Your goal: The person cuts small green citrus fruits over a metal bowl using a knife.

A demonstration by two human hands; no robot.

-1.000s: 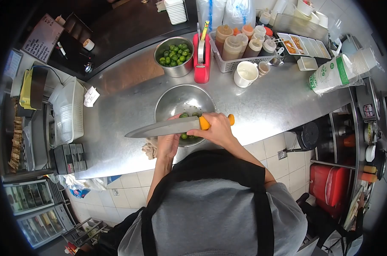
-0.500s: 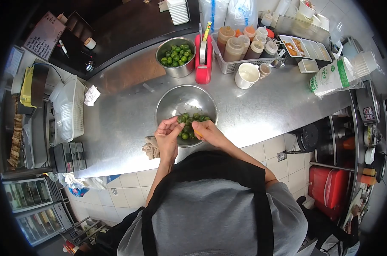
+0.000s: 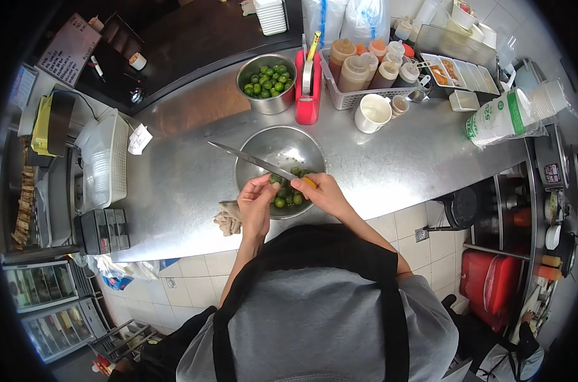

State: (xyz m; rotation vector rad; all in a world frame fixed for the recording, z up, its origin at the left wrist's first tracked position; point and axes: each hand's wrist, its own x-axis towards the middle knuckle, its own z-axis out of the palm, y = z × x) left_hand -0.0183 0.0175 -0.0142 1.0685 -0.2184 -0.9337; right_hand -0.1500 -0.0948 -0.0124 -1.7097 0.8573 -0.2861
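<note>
My right hand [image 3: 328, 193] grips a knife by its yellow-orange handle [image 3: 309, 183]. The long blade [image 3: 247, 158] slants up and left over a steel mixing bowl [image 3: 243, 148], its tip past the rim. Opposite it, my left hand [image 3: 256, 202] pinches a small green citrus fruit [image 3: 275, 179] close to the blade; whether the edge touches the fruit, I cannot tell. Several green citrus fruits [image 3: 280, 202] lie in the near part of the bowl, partly hidden by my fingers. A crumpled beige cloth [image 3: 228, 219] rests beside the bowl, left of my wrist.
Behind the bowl stand a steel pot [image 3: 276, 106] of whole green citrus and a red tape dispenser [image 3: 307, 109]. A basket [image 3: 347, 100] of sauce bottles and a white paper cup [image 3: 373, 114] are to the right. A white plastic basket [image 3: 119, 159] sits at the left.
The knife blade, not visible before, now extends over the bowl toward the upper left. My right hand has turned and shifted slightly right; the left keeps its pinch on the fruit.
</note>
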